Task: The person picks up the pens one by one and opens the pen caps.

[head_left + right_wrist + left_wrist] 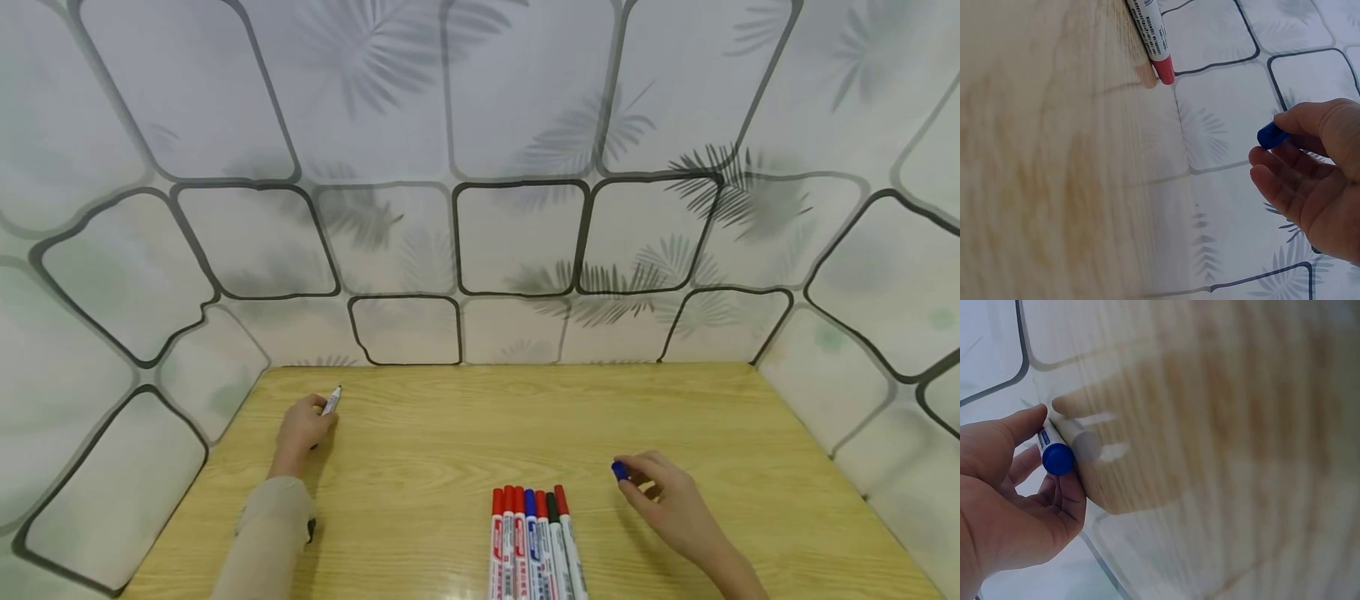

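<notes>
Toward the far left of the table, my left hand (302,432) pinches a white marker (331,402), its dark uncapped tip pointing away toward the back wall. The left wrist view shows the blue rear end (1058,459) of that marker, between the thumb and fingers and close beside the table surface. On the right side, my right hand (673,504) holds a blue marker cap (620,471) between thumb and fingertips, above the table. The same blue cap (1272,135) appears in the right wrist view, with the other fingers loosely bent below it.
Several capped markers lie side by side at the front middle of the wood-grain table (420,442): mostly red caps, plus a blue-capped marker (535,546) and a dark-capped marker (558,554). A patterned wall covering (517,242) encloses the back and both sides.
</notes>
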Available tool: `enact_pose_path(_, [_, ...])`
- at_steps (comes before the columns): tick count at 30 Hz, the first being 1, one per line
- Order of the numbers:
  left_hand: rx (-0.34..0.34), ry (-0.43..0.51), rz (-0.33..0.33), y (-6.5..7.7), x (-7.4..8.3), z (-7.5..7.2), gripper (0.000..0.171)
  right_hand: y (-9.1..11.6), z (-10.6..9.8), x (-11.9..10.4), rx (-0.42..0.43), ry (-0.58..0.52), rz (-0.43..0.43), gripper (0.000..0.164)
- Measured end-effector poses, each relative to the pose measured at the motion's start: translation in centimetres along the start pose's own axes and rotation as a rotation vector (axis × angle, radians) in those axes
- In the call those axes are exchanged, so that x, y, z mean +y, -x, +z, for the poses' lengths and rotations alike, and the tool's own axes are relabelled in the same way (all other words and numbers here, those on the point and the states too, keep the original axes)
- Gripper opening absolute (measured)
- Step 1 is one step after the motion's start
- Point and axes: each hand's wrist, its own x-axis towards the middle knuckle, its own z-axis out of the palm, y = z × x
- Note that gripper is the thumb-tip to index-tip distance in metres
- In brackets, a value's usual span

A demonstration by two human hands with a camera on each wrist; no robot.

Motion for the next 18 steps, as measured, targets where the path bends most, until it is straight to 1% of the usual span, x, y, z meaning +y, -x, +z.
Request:
enact_pose_path(7, [0.001,0.023,-0.005,0.08,-0.23,0.00,0.044,-0.07,0.08,0.20,-0.005,0.005,0.000,0.031])
enact_pose_path(13, [-0.034,0.017,0.010,-0.35,-0.64,-0.01,0.048,0.07,0.24,0.65,-0.004,0.005,-0.003,0.031])
enact_pose_path(18, [-0.050,0.007,0.027,-0.12,-0.29,-0.42,0.049,0.09,0.18,0.54,-0.011,0.007,0.014,0.031])
